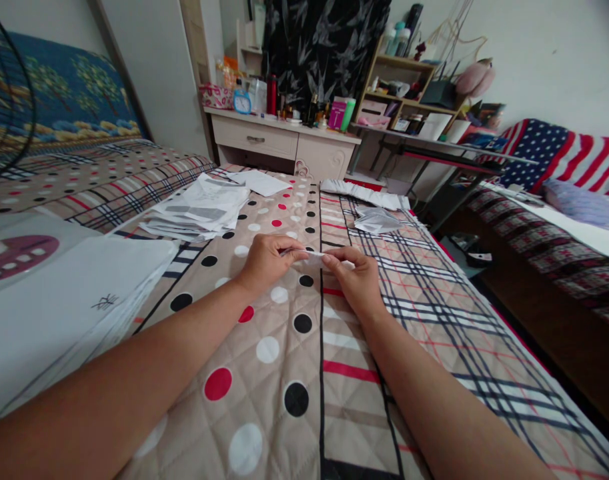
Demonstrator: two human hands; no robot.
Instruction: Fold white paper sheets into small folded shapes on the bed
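Note:
Between my two hands, over the middle of the patterned bedspread (279, 333), a thin strip of white paper (314, 253) is stretched sideways. My left hand (274, 259) pinches its left end between thumb and fingers. At the other end, my right hand (351, 267) grips it the same way, fingers curled. Most of the paper is hidden behind the fingers, so its full shape does not show. Beyond my right hand lie some folded pieces of paper (377, 220). A loose stack of paper sheets (199, 207) rests beyond my left hand.
At left, a larger pile of white sheets (79, 287) lies near my left forearm. A long folded white bundle (364, 193) and a flat white sheet (261, 182) lie farther back. Behind the bed stand a drawer cabinet (254, 138) and a small shelf (404, 63).

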